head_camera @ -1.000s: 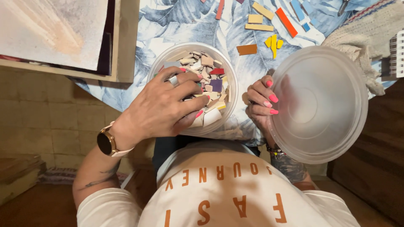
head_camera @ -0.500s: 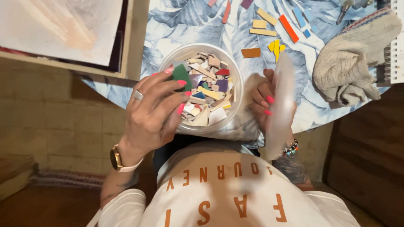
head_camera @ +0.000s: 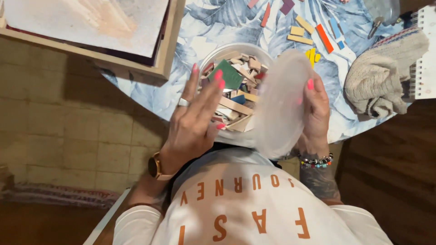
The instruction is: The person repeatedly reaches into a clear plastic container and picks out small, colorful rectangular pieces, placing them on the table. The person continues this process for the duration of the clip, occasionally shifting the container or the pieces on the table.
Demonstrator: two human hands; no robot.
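At the near edge of the round table (head_camera: 200, 31), covered in a blue leaf-print cloth, stood a clear plastic tub (head_camera: 217, 53) heaped with small tile pieces (head_camera: 236, 97) in tan, green, red and blue. We saw the left hand (head_camera: 193, 120) lying over the tub's near side, fingers spread and loose, their tips resting on the pieces without pinching any. The right hand (head_camera: 313, 111) gripped a translucent round lid (head_camera: 281, 102), tilted on edge just beside the tub and blurred, thumb on its upper face and the other fingers hidden behind it. Farther back, loose coloured strips (head_camera: 318, 34) lay on the cloth. A crumpled beige cloth (head_camera: 383, 77) sat to the right, touching a spiral notebook (head_camera: 424, 54). To the left a wooden-framed board (head_camera: 91, 27) overlapped the table's edge.
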